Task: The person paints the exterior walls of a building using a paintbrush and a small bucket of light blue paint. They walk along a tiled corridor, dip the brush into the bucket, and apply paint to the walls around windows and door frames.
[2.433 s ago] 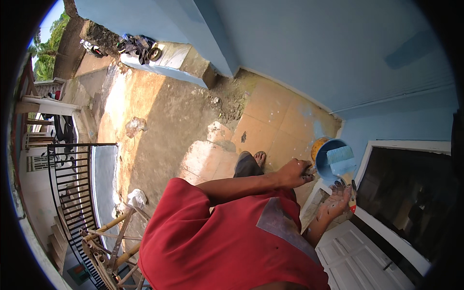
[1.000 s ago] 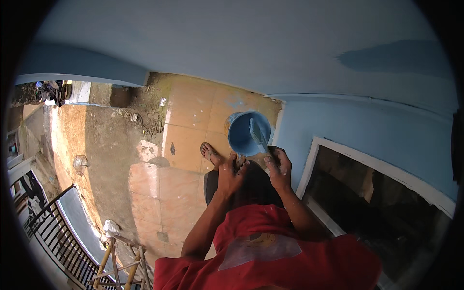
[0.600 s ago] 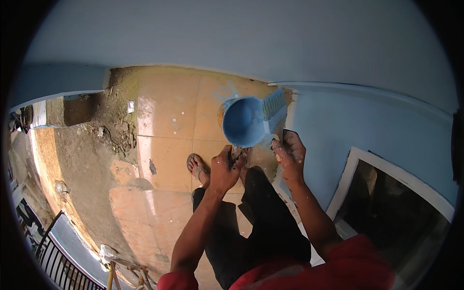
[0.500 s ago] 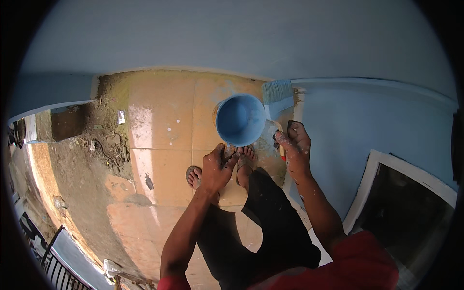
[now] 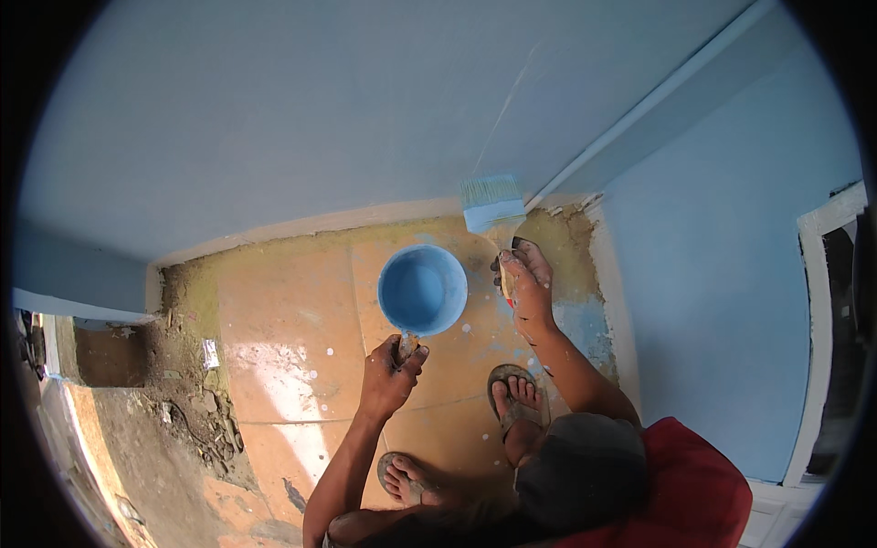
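Note:
My left hand (image 5: pixel 389 374) is closed round the paint-crusted handle of a round blue dipper (image 5: pixel 423 289), held out over the floor. Its inside is coated in blue, and I cannot make out how much paint lies in it. To the right, my right hand (image 5: pixel 528 281) grips a wide paintbrush (image 5: pixel 494 212) by its handle. The brush points away from me, its bristles and ferrule smeared light blue. Its tip lies in front of the blue wall (image 5: pixel 347 110); whether it touches the wall I cannot tell. Paint spots mark my right hand and forearm.
Tan floor tiles (image 5: pixel 283 310) carry paint drips. A second blue wall (image 5: pixel 722 301) on the right meets the far wall in a corner, with a white-framed opening (image 5: pixel 804 338) beyond. Rubble and dirt (image 5: pixel 196 402) lie along the left. My sandalled feet (image 5: pixel 516 402) stand on the tiles.
The view has shifted, showing more of the far wall and its corner. My right hand and the brush have swung up to the wall. The dipper now sits lower left of the brush, still in my left hand.

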Tool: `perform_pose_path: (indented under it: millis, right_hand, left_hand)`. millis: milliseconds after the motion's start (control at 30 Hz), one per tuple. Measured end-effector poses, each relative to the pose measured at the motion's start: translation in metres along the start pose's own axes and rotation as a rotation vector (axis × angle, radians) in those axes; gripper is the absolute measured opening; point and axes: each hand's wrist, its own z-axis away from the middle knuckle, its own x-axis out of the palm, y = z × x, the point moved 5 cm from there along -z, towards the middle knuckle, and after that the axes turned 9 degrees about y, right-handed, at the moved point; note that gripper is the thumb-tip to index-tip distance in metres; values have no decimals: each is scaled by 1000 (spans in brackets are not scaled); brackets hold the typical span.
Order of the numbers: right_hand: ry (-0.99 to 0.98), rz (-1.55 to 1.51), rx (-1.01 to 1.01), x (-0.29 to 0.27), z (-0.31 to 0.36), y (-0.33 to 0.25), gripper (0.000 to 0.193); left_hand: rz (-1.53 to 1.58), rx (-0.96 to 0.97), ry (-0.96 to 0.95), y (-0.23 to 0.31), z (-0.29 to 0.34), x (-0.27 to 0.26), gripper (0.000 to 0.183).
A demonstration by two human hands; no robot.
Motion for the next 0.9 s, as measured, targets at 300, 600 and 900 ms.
perform_pose_path:
  millis: [300,600,900]
  right_hand:
    - [-31,-8,-9,7,-2,-17,23]
    - [-101,-107,174,16,-13,15,28]
    - [-18,-215,66,42,-58,-3,26]
  left_hand:
    - [-27,7,35,-3,36,8,33]
    - [-30,-54,22,-12,46,12,33]
    - [-2,-132,-24,-22,53,30,26]
